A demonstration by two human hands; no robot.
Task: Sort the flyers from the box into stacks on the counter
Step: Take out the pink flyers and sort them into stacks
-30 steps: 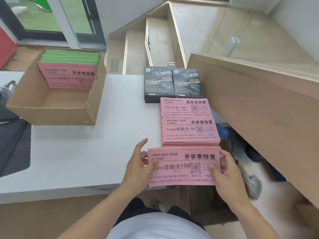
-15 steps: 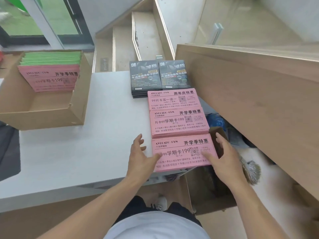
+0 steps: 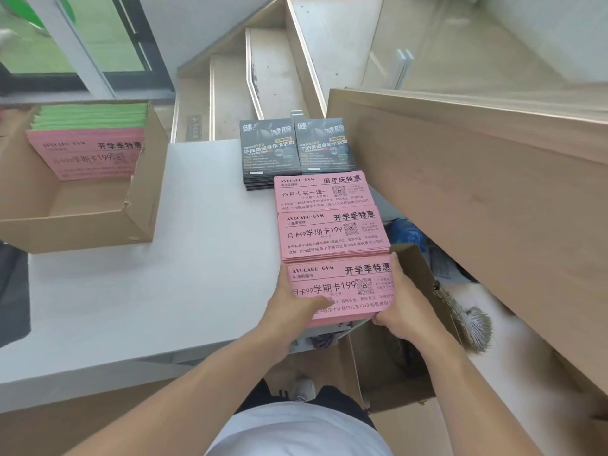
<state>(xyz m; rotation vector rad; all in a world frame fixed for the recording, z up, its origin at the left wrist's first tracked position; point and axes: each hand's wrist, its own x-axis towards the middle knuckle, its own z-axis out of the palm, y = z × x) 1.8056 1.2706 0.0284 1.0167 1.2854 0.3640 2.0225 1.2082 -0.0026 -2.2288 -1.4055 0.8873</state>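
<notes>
Now the left hand (image 3: 289, 307) and right hand (image 3: 399, 301) hold a pink flyer stack (image 3: 342, 287) by its sides at the counter's (image 3: 197, 274) near edge, likely squaring it before fetching more from the box (image 3: 141, 205).

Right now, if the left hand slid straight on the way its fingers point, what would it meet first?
The left hand grips the nearest pink stack and points away along the counter. It would probably first brush the left edge of the middle pink stack, though depth is unclear.
</notes>
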